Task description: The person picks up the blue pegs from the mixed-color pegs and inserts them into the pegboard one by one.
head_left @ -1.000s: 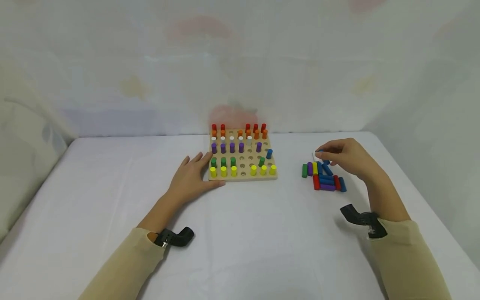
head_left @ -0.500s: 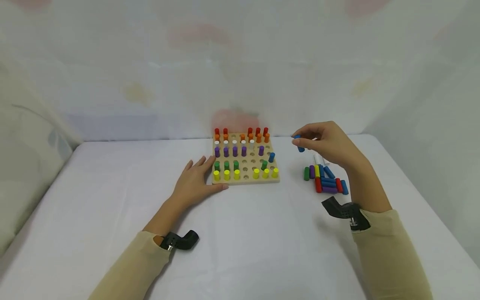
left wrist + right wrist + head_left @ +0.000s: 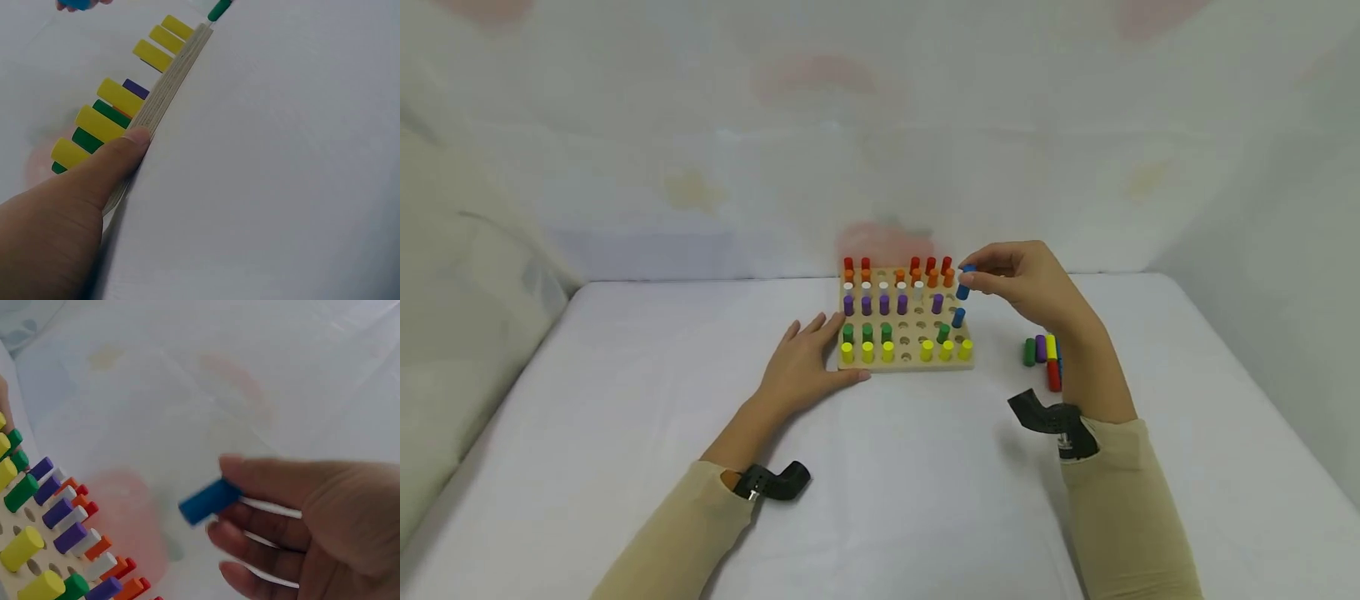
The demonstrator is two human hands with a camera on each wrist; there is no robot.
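Observation:
A wooden peg board (image 3: 906, 363) sits mid-table with rows of red, orange, white, purple, green and yellow pegs and one blue peg (image 3: 958, 317) standing at its right side. My right hand (image 3: 1022, 279) hovers above the board's right edge and pinches a blue peg (image 3: 965, 282) (image 3: 207, 501) between thumb and fingers. My left hand (image 3: 801, 367) lies flat on the table, its thumb (image 3: 115, 159) pressed against the board's front-left edge (image 3: 169, 94). Loose pegs (image 3: 1043, 354), green, purple, yellow and red, lie right of the board, partly hidden by my right forearm.
A white cloth covers the table (image 3: 887, 467), with a pale patterned curtain behind. A light cushion (image 3: 452, 333) rises at the left. Several empty holes (image 3: 910, 325) show in the board's middle rows.
My right hand lifted a blue peg from the loose pile and carried it left to above the board's right edge. My left hand stayed against the board.

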